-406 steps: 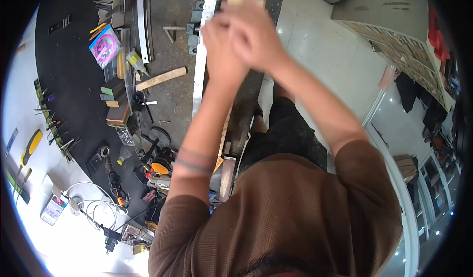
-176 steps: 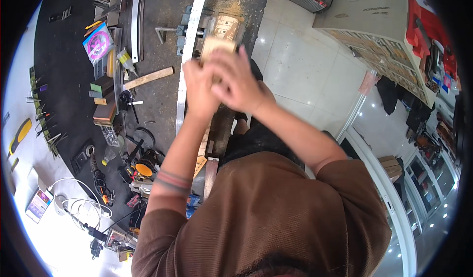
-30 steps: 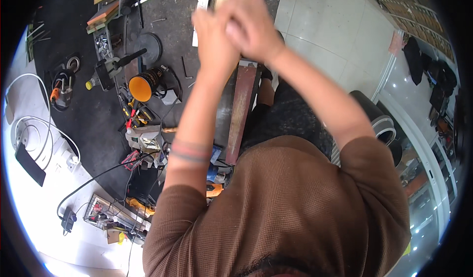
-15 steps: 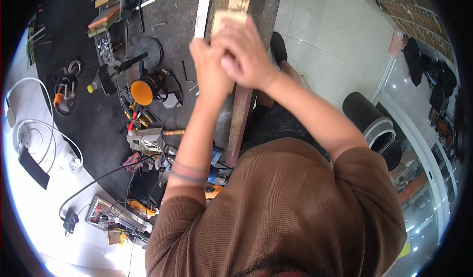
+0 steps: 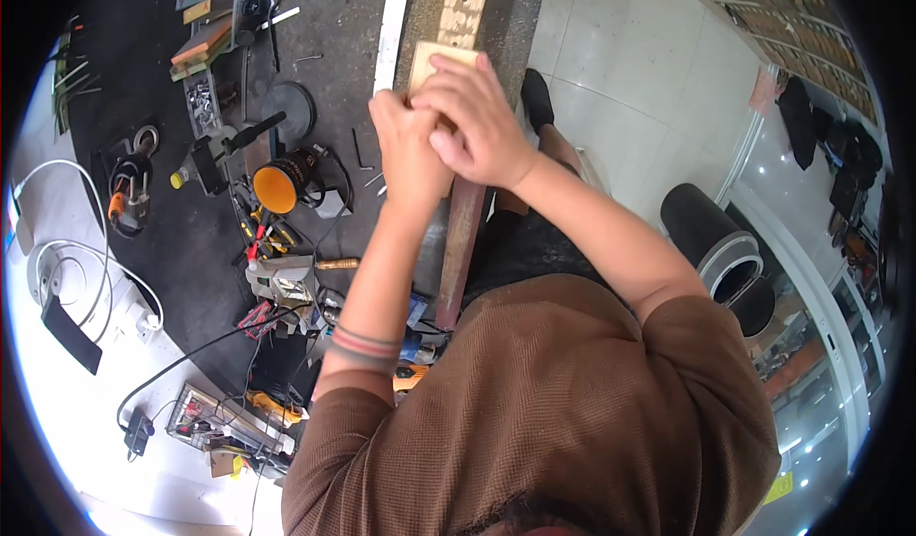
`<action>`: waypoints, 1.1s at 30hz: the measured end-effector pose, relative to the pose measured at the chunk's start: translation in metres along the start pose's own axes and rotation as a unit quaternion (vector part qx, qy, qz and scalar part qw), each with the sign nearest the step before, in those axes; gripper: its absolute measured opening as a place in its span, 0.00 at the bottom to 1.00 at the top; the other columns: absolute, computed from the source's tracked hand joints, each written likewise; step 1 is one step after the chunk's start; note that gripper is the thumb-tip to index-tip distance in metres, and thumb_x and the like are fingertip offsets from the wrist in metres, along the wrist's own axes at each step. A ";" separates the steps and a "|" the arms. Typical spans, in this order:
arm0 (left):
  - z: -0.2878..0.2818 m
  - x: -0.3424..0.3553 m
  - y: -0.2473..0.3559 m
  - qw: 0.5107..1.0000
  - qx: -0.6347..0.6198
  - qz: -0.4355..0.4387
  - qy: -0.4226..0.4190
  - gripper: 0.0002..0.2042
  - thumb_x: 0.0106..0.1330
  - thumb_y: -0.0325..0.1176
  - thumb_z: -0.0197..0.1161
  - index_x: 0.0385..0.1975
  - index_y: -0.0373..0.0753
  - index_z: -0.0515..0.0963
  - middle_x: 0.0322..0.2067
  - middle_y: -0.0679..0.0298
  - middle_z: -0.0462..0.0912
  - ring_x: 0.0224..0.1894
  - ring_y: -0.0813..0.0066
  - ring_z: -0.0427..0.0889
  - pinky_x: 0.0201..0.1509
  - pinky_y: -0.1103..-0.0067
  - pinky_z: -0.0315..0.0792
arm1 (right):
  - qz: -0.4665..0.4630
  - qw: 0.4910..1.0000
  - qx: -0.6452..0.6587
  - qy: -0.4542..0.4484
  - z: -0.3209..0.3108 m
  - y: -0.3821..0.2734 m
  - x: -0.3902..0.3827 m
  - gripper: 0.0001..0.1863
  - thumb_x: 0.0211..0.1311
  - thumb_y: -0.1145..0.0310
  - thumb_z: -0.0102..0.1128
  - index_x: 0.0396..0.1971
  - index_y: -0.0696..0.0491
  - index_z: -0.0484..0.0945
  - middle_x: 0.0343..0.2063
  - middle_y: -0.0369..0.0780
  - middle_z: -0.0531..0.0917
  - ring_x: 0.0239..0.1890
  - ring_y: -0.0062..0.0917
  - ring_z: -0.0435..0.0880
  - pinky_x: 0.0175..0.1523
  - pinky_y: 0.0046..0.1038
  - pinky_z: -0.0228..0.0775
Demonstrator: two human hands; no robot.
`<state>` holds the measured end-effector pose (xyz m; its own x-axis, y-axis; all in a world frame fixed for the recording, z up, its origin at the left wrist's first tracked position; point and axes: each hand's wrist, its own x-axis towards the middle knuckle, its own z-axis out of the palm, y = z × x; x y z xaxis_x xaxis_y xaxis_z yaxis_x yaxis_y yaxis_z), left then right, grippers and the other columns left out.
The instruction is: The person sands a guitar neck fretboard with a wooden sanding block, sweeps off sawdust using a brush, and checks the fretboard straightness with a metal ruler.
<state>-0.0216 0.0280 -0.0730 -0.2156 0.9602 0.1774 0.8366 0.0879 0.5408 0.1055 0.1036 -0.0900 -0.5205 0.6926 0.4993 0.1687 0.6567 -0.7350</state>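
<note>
A pale wooden block (image 5: 426, 64) lies on a long strip of wood with a patchy, mottled face (image 5: 466, 7), at the right edge of the dark workbench. My left hand (image 5: 412, 150) is closed round the block's near left part, thumb side up. Across the block's top and partly over the left hand lies my right hand (image 5: 477, 121), its fingers curled onto the wood. Both hands hide most of the block, and its underside is out of sight. A worn reddish-brown bar (image 5: 462, 250) runs from below my hands toward my body.
Left of the strip lies a long white straightedge (image 5: 392, 30). A black mug with an orange inside (image 5: 275, 189), a dark round disc (image 5: 289, 107), a wood-handled tool (image 5: 337, 264) and stacked coloured blocks (image 5: 202, 45) crowd the bench. A black cylinder (image 5: 701, 216) stands on the right.
Both hands and the block have slid a little toward me along the strip. The hands, blurred before, now look sharper. The grip looks the same.
</note>
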 end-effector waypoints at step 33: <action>0.038 0.192 -0.004 0.995 0.027 -0.018 0.096 0.21 0.66 0.39 0.74 0.59 0.43 0.88 0.48 0.42 0.81 0.54 0.38 0.79 0.61 0.53 0.76 | -0.059 0.997 -0.034 -0.023 -0.039 0.116 0.160 0.17 0.78 0.61 0.62 0.58 0.54 0.82 0.58 0.49 0.85 0.67 0.49 0.82 0.78 0.51 0.66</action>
<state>-0.0471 0.2222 -0.0723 -0.3348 0.8881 0.3150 0.8508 0.1412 0.5061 0.0745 0.3018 -0.0772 -0.5771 0.5967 0.5576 0.1605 0.7523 -0.6389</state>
